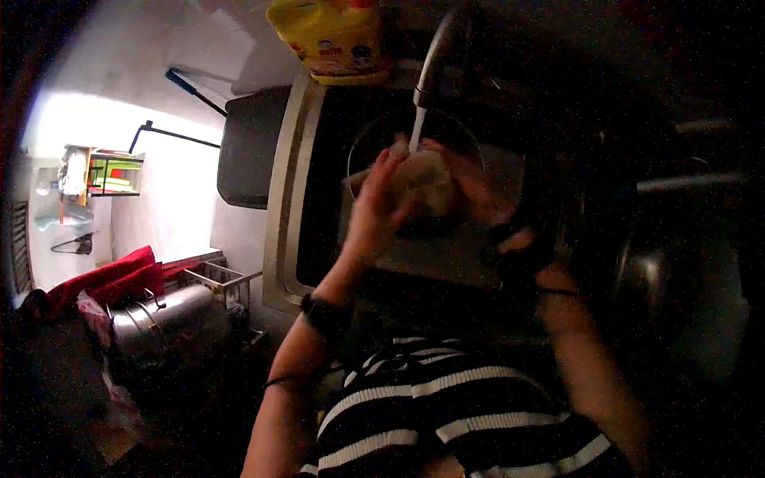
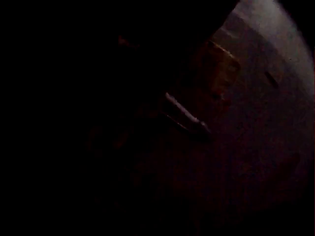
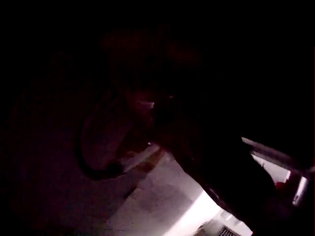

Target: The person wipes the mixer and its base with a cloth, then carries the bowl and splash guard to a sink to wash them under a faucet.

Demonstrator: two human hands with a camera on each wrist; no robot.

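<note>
Under the tap, a stream of water falls onto a pale, rounded thing between the two hands. Dim light and blur hide what kind of thing it is. My left hand grips its left side, fingers reaching up near the stream. Blurred by motion, my right hand holds its right side. Behind and below them shows the thin rim of a round vessel in the dark sink. Both wrist views are nearly black; the left one shows the bright water stream.
A yellow jug stands behind the sink's left corner. Left of the sink hangs a dark grey panel. A large shiny metal pot sits lower left near a red cloth. Another metal vessel gleams dimly at right.
</note>
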